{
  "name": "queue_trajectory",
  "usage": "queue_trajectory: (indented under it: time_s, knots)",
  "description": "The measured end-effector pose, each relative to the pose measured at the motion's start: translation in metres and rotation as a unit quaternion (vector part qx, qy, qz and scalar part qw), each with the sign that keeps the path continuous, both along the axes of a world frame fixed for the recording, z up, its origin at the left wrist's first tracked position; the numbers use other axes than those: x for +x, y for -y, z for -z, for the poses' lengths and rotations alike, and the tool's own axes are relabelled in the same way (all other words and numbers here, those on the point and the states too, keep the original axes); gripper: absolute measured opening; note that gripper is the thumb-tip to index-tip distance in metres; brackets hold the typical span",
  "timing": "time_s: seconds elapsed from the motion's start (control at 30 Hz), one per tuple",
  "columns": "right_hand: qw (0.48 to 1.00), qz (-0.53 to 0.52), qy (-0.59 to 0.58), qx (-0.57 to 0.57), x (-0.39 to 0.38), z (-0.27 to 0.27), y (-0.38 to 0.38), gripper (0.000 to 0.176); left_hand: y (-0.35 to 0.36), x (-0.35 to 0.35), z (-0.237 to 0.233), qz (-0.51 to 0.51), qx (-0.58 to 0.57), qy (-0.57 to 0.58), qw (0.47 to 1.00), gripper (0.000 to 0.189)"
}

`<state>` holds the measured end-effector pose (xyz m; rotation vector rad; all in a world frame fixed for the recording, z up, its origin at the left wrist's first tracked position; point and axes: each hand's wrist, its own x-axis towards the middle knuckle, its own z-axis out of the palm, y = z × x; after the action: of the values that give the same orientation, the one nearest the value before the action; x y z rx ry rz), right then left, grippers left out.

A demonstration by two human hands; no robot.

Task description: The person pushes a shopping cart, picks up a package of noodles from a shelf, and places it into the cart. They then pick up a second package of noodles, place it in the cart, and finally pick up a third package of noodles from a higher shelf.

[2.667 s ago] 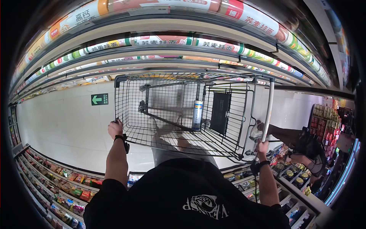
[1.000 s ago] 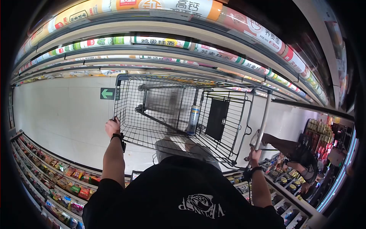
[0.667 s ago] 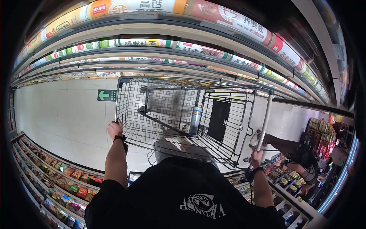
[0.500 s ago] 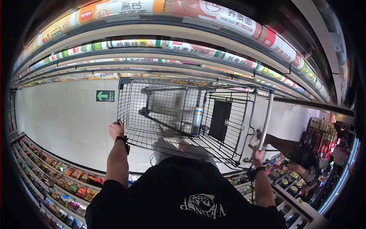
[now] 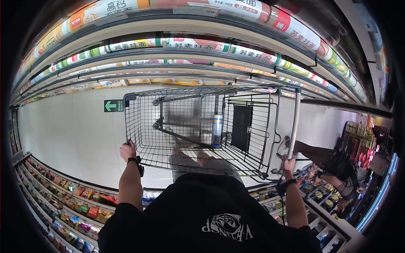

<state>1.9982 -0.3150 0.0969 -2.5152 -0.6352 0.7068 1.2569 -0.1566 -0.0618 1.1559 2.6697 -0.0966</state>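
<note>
cart (image 5: 241, 127): mid-frame, tube (image 5: 217, 131) inside | left hand (image 5: 128, 151): left of centre, fingers curled closed on cart's left end | right hand (image 5: 288, 165): right of centre, closed round handle (image 5: 295, 122) | noodle packs (image 5: 198, 44): top | floor sign (image 5: 113, 106): upper left

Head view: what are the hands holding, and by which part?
The shopping cart: left hand gripping the basket's front rim, right hand gripping the push bar at its near end.
</note>
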Motion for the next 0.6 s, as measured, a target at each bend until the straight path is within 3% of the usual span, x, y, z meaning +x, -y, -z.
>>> queue_trajectory:
  time_s: [0.17, 0.6]
  knots:
    - [1.0, 0.022, 0.016, 0.004, 0.012, 0.021, 0.015, 0.028, -0.006, -0.008, -0.001, 0.012, -0.001, -0.011, 1.0, 0.043]
    - [0.998, 0.009, 0.038, -0.04, -0.09, 0.008, -0.012, 0.033, -0.038, -0.102, 0.002, 0.029, 0.013, -0.006, 0.999, 0.045]
